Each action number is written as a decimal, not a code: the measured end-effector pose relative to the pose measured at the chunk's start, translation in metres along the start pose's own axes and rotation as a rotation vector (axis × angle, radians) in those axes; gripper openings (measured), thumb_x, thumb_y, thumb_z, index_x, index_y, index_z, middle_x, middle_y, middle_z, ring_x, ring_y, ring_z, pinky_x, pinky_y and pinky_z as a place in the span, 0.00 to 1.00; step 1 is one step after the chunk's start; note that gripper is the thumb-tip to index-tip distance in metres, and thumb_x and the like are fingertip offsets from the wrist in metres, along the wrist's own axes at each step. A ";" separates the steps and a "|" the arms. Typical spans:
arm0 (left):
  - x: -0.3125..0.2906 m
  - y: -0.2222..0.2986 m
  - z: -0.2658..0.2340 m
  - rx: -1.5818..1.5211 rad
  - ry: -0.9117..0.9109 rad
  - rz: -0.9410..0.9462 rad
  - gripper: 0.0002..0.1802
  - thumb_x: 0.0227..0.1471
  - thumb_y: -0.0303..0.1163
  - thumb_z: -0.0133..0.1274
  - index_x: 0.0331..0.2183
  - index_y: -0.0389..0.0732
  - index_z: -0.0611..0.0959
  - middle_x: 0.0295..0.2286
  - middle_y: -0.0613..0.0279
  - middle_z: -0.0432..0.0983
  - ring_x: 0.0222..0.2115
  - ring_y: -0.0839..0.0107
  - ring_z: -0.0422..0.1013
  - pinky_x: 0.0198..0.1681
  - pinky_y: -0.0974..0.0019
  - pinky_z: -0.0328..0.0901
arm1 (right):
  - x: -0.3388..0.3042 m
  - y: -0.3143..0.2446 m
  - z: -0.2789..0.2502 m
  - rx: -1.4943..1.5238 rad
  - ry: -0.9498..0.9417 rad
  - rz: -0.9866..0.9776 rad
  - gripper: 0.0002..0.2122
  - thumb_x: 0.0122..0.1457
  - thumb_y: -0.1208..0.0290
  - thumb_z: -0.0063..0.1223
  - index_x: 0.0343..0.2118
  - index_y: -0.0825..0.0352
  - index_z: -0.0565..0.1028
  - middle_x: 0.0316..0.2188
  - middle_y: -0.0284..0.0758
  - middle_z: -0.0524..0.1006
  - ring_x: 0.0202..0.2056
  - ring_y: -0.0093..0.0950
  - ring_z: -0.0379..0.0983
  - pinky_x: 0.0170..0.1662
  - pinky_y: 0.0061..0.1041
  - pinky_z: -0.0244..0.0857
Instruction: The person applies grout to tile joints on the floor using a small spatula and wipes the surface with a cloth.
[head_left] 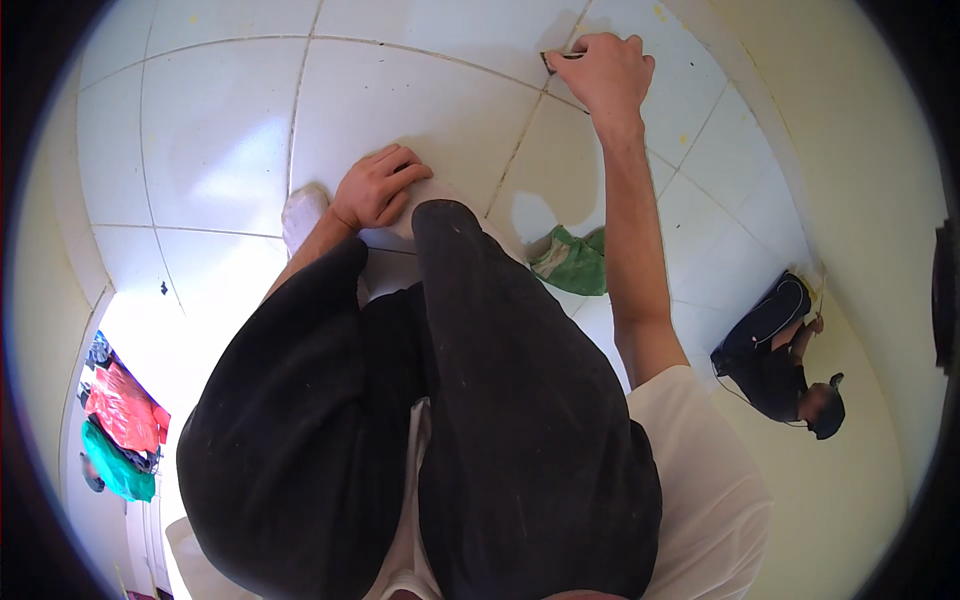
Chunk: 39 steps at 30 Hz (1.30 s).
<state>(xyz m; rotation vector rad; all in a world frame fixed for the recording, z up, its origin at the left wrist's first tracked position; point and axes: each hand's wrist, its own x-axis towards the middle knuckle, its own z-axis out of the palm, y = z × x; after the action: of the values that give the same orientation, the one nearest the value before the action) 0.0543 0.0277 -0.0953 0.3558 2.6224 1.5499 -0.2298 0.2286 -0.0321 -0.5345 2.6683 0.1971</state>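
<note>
My right hand (606,72) reaches far forward and is closed around a small flat tool (556,58), a scraper by its look, pressed at a grout line of the white tiled floor (400,100). Only the tool's end shows past my fingers. My left hand (377,187) rests on the foot of my bent leg, fingers curled, holding nothing that I can see. My legs in black trousers (500,400) fill the middle of the view, with a white-socked foot (302,212) to the left.
A crumpled green cloth (574,260) lies on the tiles beside my right forearm. Another person in dark clothes (775,355) crouches at the wall on the right. Red and green bags (120,425) lie at the far left. Pale yellow walls (850,150) border the floor.
</note>
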 end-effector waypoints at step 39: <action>-0.002 0.001 -0.003 -0.025 0.028 0.047 0.21 0.41 0.27 0.51 0.42 0.41 0.81 0.36 0.55 0.73 0.38 0.53 0.73 0.41 0.56 0.71 | 0.004 0.005 -0.006 -0.019 0.148 0.023 0.17 0.47 0.50 0.68 0.27 0.61 0.86 0.26 0.33 0.81 0.43 0.37 0.71 0.47 0.42 0.62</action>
<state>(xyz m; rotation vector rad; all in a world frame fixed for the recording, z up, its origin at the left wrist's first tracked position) 0.0565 0.0256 -0.0930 0.3995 2.6309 1.6122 -0.2376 0.2306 -0.0286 -0.5437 2.8194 0.1975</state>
